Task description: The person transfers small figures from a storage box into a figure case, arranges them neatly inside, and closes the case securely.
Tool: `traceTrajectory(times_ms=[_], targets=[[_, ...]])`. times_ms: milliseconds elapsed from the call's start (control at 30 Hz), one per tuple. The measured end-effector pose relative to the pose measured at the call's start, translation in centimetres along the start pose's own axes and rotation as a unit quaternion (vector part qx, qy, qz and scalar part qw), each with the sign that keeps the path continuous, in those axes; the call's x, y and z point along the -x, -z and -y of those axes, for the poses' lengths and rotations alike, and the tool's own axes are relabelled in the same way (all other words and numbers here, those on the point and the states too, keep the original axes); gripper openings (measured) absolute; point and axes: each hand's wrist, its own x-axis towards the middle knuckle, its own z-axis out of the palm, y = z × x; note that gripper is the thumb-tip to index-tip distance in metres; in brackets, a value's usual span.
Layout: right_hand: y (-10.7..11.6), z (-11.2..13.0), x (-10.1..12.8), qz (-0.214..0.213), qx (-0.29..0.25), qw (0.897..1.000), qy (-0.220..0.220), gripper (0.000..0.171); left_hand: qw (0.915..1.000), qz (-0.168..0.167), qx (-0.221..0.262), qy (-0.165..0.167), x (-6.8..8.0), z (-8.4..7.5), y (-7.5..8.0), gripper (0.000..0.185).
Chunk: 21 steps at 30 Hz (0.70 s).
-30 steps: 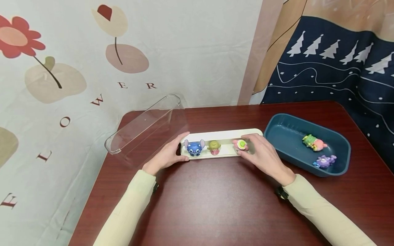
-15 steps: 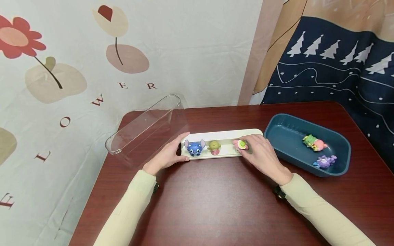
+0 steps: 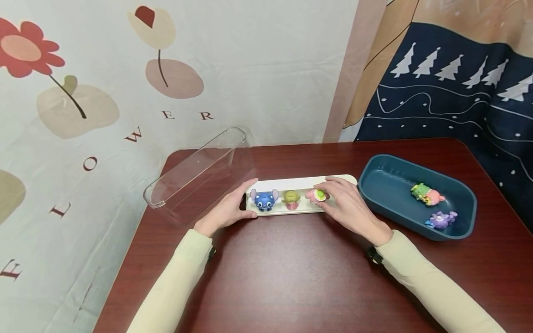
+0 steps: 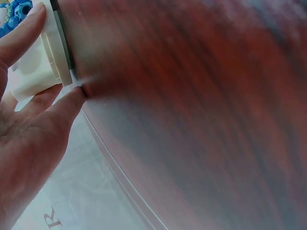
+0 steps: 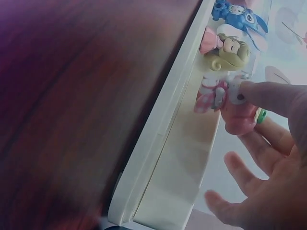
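Note:
My left hand [image 3: 226, 208] grips the left end of a long white tray [image 3: 301, 183], thumb on the near side and fingers round the far side. A blue big-eared figurine [image 3: 264, 201] stands in the tray at that end. Beside it is a small doll figurine [image 3: 291, 200] with olive hair and a pink dress. My right hand [image 3: 351, 206] pinches a pink figurine [image 3: 311, 195] with a green-and-white top between thumb and fingers, just right of the doll. In the right wrist view, the pink figurine [image 5: 238, 117] is upright over the tray, its other fingers spread behind.
A dark blue bin [image 3: 383, 203] stands at the right, holding a green-and-pink figurine [image 3: 427, 194] and a purple figurine [image 3: 441, 219]. Behind my left hand, a clear plastic cover [image 3: 200, 171] lies on the brown table [image 3: 291, 268]. A printed cloth [image 3: 270, 69] hangs behind the table.
My right hand has moved left along the tray with the pink figurine, bringing it closer to the doll. My left hand keeps its hold on the tray's end.

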Motion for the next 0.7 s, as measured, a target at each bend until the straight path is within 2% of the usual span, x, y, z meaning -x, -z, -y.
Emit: traceTrajectory(times_ms=[400, 700], targets=[[-0.35, -0.05, -0.72, 0.039, -0.028, 0.999, 0.025, 0.041, 1.0, 0.001, 0.002, -0.001, -0.02, -0.17, 0.04, 0.101], [-0.54, -0.1, -0.92, 0.053, -0.038, 0.998, 0.015, 0.041, 1.0, 0.0, 0.004, 0.0, 0.01, -0.1, 0.06, 0.101]])
